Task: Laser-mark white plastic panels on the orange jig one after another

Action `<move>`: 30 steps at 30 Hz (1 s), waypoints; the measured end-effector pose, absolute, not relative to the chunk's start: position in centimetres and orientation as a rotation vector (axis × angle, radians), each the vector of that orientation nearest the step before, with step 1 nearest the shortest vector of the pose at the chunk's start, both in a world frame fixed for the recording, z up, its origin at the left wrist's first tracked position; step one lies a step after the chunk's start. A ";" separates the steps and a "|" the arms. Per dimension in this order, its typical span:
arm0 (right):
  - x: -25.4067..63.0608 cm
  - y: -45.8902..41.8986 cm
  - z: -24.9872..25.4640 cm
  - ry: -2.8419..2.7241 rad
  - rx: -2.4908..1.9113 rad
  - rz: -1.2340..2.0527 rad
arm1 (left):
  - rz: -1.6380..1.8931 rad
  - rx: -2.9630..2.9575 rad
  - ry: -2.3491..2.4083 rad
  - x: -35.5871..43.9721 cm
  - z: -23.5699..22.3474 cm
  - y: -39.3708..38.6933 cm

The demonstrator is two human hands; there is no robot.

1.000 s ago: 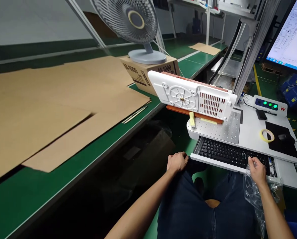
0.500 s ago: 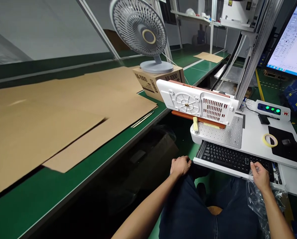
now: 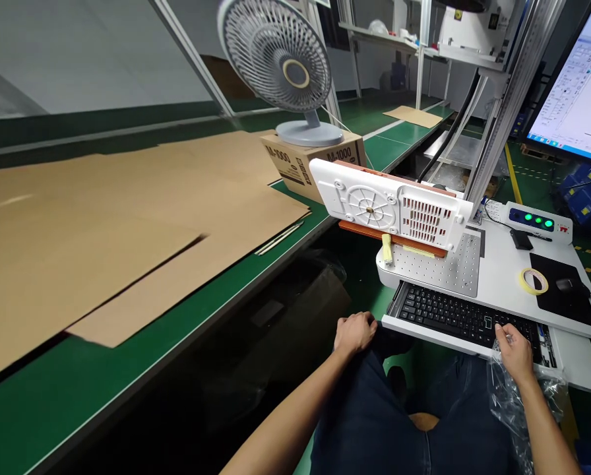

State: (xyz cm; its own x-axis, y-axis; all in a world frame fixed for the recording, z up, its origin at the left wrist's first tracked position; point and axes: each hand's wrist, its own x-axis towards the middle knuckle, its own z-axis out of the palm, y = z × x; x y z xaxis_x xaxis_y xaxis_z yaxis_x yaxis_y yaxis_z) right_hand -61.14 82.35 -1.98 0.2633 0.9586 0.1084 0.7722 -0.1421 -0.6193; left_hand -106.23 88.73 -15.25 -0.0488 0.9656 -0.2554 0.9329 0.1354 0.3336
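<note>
White slotted panel (image 3: 389, 204) stands on edge above our perforated plate (image 3: 461, 264). Our right hand (image 3: 516, 353), fingertips together by the keyboard (image 3: 444, 313), adjoins clear plastic (image 3: 503, 392), grip unclear. Our left hand (image 3: 355, 333) rests at the knee; its closure we cannot tell.

I rest my left hand (image 3: 355, 332) on my knee (image 3: 362, 369). My right hand (image 3: 516, 351), fingers curled, is at the keyboard tray (image 3: 436, 336), beside clear plastic (image 3: 506, 394). Ahead, a white vented panel (image 3: 393, 206) leans above a perforated plate (image 3: 454, 269); beyond, a grey fan (image 3: 276, 56) stands on a carton (image 3: 289, 166).
</note>
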 end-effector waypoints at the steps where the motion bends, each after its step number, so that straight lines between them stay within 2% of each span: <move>1: -61.1 82.3 -2.0 -1.558 -1.969 0.428 | 0.109 1.823 2.009 -106.2 -15.2 88.7; 30: -60.8 82.4 -2.8 -1.562 -1.938 0.421 | 0.117 1.800 2.003 -106.0 -14.4 88.6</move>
